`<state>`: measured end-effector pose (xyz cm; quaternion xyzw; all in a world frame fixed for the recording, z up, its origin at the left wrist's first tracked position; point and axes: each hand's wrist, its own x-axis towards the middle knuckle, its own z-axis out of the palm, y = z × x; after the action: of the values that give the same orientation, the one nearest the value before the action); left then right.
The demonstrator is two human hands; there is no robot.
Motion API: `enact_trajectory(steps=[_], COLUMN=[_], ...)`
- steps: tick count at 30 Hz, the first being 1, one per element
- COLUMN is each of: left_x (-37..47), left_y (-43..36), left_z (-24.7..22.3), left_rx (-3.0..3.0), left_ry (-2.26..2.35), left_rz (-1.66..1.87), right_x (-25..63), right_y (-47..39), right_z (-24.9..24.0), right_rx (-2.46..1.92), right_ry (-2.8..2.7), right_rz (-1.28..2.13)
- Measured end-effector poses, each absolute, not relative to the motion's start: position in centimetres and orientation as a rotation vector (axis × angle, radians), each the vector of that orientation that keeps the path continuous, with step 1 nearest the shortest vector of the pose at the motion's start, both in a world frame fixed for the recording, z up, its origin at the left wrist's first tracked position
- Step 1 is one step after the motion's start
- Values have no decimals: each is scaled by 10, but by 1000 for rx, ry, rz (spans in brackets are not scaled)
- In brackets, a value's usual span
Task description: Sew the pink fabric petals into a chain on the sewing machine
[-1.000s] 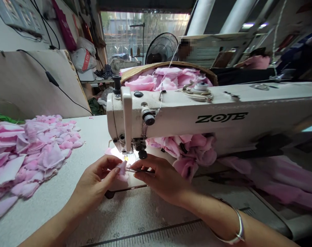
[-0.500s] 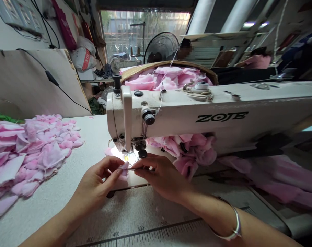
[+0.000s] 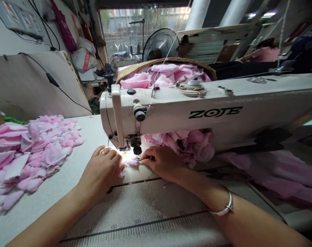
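Under the lit needle area of a white sewing machine (image 3: 166, 113) lies a small pink fabric piece (image 3: 132, 162). My left hand (image 3: 103, 168), a ring on one finger, rests palm down on the left end of that piece, its fingers close together and the thumb hidden. On the other side, my right hand (image 3: 163, 161) pinches the piece's right end between thumb and forefinger. The presser foot is hard to make out in the glare. Gathered pink fabric (image 3: 194, 144) sits behind my right hand, beneath the machine arm.
Loose pink pieces (image 3: 39, 151) are heaped at the left of the table. A basket (image 3: 211, 70) of pink fabric stands behind the machine, near a fan (image 3: 161, 44). More pink cloth (image 3: 269, 175) lies at the right. Two people are farther back.
My left hand has gone from pinching the piece to lying over it, fingers forward. The piece has moved from above the table edge to flat beside the needle. My right hand shifted slightly forward.
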<state>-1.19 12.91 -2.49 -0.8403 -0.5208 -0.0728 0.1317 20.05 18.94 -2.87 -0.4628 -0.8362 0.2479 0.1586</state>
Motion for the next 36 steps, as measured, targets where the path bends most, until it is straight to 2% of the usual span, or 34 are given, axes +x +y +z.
enact_trajectory(steps=[7,16,24,36], left_x=[-12,-29,-31,-34], left_y=[133,131,129,129], left_z=[-24,-51,-48,-49], left_rx=[-2483,-2449,-2517,-2526], left_ry=[-1519,-1449,-1417,-1430], left_rz=[-22,-385,-477,-531], right_x=[200,197,176,171], right_y=[194,194,188,188], right_z=[-34,-32,-30,-39], right_rx=[-1292,-1270,-1294,-1345], right_ry=[-2379,-2362,-2341,-2437], right_rz=[697,746,720,323])
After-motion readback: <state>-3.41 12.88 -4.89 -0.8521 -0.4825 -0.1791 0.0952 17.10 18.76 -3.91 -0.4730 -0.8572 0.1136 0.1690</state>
